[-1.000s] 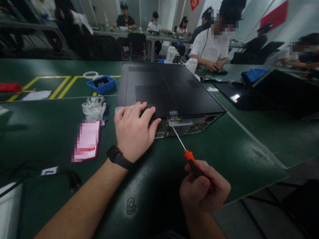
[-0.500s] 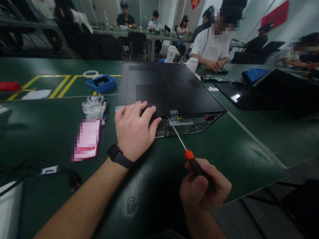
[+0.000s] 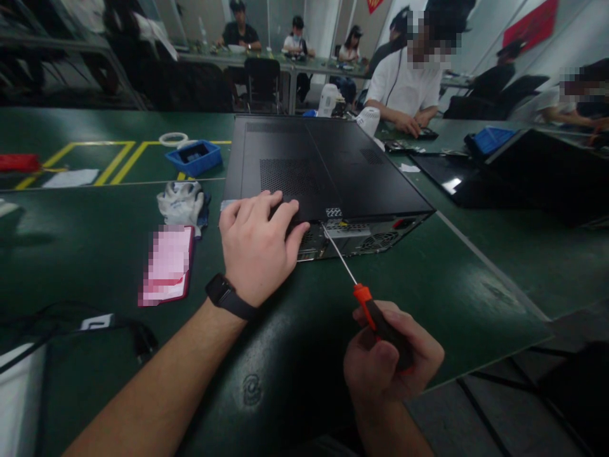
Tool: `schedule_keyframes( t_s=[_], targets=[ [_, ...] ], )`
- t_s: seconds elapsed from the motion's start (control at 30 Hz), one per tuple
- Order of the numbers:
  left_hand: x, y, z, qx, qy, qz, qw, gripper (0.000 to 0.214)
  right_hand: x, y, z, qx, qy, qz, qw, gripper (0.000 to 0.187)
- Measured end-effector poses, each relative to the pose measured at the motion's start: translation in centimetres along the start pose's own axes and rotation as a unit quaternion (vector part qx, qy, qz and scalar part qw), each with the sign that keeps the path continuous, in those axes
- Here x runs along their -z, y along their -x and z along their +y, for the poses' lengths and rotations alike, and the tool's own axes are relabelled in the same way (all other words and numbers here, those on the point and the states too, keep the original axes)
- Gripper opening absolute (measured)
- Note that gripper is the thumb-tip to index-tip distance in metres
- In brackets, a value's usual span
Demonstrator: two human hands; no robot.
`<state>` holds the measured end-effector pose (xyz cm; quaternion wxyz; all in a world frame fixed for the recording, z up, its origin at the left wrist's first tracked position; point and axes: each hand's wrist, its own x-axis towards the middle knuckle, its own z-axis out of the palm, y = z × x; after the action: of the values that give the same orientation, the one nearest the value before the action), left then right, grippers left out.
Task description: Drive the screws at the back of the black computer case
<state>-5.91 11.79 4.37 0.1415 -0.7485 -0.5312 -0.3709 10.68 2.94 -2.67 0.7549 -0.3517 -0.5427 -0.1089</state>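
Observation:
A black computer case (image 3: 323,165) lies flat on the green table (image 3: 428,298), its rear panel facing me. My left hand (image 3: 257,244) rests flat on the case's near left corner, fingers stretched over the lid; a black watch is on that wrist. My right hand (image 3: 390,365) is closed round the handle of an orange and black screwdriver (image 3: 375,317). The thin shaft runs up and left, and its tip touches the top edge of the rear panel near the middle.
White work gloves (image 3: 181,200) and a pink blurred booklet (image 3: 166,263) lie left of the case. A blue tray (image 3: 195,157) and a tape roll (image 3: 172,139) sit farther back. Black cables (image 3: 71,327) lie at near left. A person in white works beyond the case; another case (image 3: 523,178) is at right.
The screwdriver handle has turned a little in my right hand, whose fingers have shifted on it. My left hand stays on the case.

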Motion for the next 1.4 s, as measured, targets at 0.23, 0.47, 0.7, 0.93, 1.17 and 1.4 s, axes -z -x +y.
schedule_keyframes(
  t_s=[0.23, 0.47, 0.7, 0.93, 1.17, 1.4],
  targets=[
    [0.0, 0.0, 0.0, 0.000, 0.001, -0.004, 1.000, 0.028, 0.5, 0.0, 0.1, 0.003, 0.011, -0.030, 0.999, 0.029],
    [0.1, 0.0, 0.0, -0.001, 0.002, -0.004, 1.000, 0.028, 0.0, 0.2, 0.1, 0.018, 0.008, 0.000, 1.000, 0.026],
    [0.2, -0.1, 0.0, 0.002, 0.008, -0.012, 1.000, 0.028, 0.8, -0.5, -0.3, -0.011, 0.033, -0.104, 0.994, 0.035],
    [0.1, -0.1, 0.1, 0.007, 0.003, -0.011, 1.000, 0.029, 0.6, -0.4, -0.1, -0.019, -0.020, -0.100, 0.995, 0.039],
    [0.2, -0.1, 0.0, 0.002, 0.007, -0.010, 1.000, 0.028, 1.4, -0.3, -0.3, -0.027, 0.013, -0.098, 0.995, 0.036],
    [0.1, 0.0, 0.1, 0.004, 0.011, -0.006, 1.000, 0.028, 1.2, -0.2, 0.1, -0.024, 0.080, -0.036, 0.996, 0.020]
  ],
)
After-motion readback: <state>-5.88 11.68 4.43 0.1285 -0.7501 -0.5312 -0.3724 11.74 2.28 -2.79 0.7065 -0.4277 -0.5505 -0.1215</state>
